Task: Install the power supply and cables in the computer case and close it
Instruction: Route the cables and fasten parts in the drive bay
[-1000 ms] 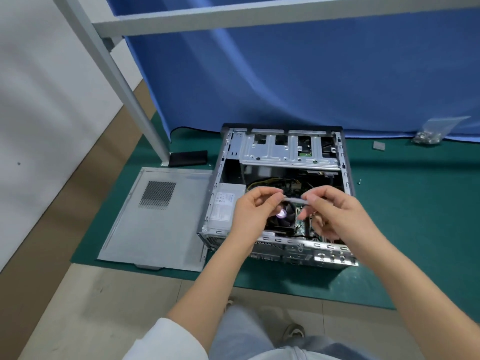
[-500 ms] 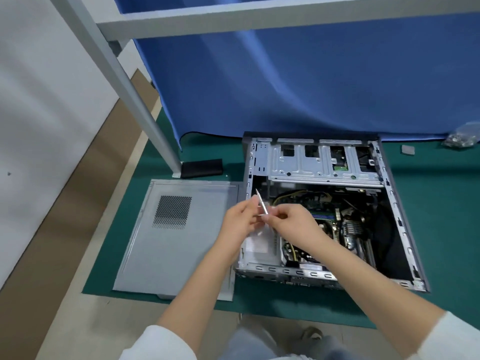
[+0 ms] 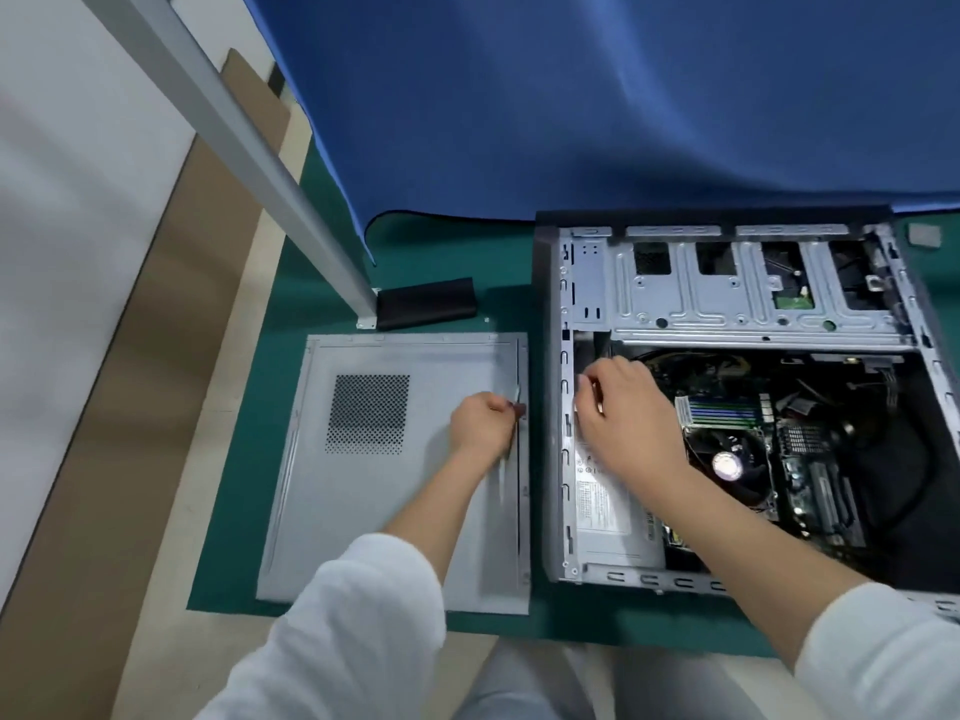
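The computer case [image 3: 737, 397] lies open on its side on the green mat [image 3: 249, 511], and the power supply [image 3: 613, 506], a plain grey metal box with a printed label, already sits in the case's near-left corner. The right hand [image 3: 623, 413] rests on the supply's far end by the case's left wall, fingers curled; whether it pinches anything there I cannot tell. The left hand [image 3: 483, 423] hovers just left of the case, fingers closed on a thin, blurred item, likely a small tool or tie. Judging by this, the supply is being seated or secured: press it flush to the wall before fastening, and keep cables off the fan. The side panel [image 3: 395, 511], flat grey sheet metal with a perforated vent, lies just left of the case.
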